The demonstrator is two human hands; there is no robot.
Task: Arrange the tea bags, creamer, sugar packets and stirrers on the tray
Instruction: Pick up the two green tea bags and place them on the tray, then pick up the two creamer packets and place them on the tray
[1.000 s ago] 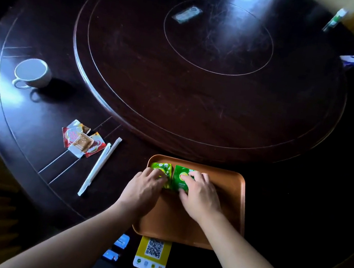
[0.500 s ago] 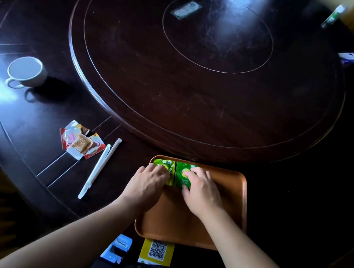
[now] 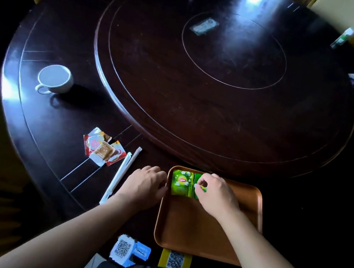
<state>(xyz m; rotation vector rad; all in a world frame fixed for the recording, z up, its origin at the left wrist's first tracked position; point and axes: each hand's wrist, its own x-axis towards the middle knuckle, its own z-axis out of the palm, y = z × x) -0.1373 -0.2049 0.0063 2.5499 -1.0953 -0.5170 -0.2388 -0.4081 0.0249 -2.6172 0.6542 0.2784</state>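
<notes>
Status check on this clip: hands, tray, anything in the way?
Left hand empty beside tray. Right hand on second tea bag; first tea bag placed. Sachets, stirrers still on table. Nothing blocking.

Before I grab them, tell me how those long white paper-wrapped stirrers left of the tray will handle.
The stirrers look thin and long, so probably very light and easily nudged askew. Their paper wrappers lie flat on the glossy table, so they may slide and be fiddly to pinch. The left hand is close by.

Two tea bags lie side by side in the tray's far-left corner. Left of the tray lie wrapped stirrers, then sachets; a cup stands farther left.
</notes>
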